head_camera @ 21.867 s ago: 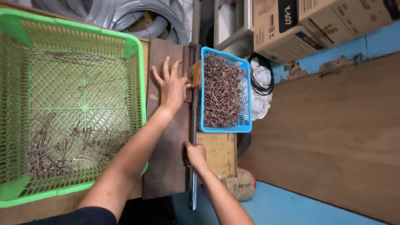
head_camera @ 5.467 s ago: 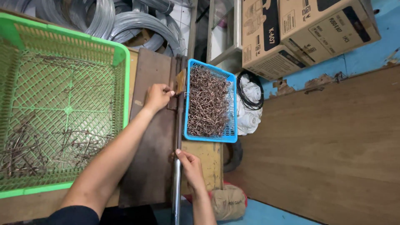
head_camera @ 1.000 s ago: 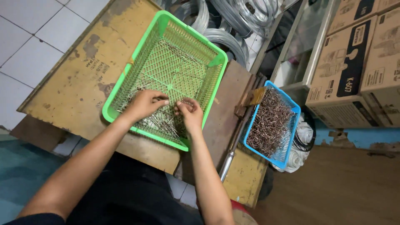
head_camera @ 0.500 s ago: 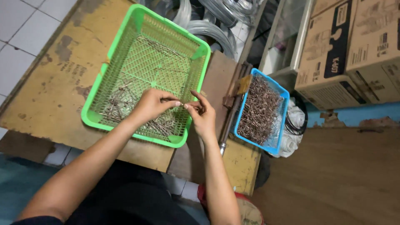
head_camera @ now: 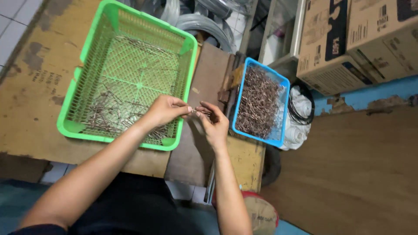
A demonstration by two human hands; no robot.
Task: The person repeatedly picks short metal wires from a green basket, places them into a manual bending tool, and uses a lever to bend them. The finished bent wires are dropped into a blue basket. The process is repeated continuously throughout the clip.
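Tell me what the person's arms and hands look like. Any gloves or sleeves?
No gloves. The left hand and right hand are bare, with no rings or watch showing. Both forearms are bare too. A dark sleeve shows only at the top of the left arm.

My left hand (head_camera: 164, 110): over the near right corner of the green basket (head_camera: 82, 126), fingertips pinched on a small bundle of thin metal pins (head_camera: 201, 110).
My right hand (head_camera: 214, 123): just beside the left, over the brown board (head_camera: 204, 82), fingers on the same bundle's other end.
Green basket: mesh floor, loose pins (head_camera: 109, 119) scattered along its near side; sits on a worn yellow-brown table (head_camera: 30, 82).
Blue basket (head_camera: 280, 130): to my right, heaped with brownish pins.
Beyond: coiled grey wire (head_camera: 209, 26), cardboard boxes (head_camera: 348, 39).
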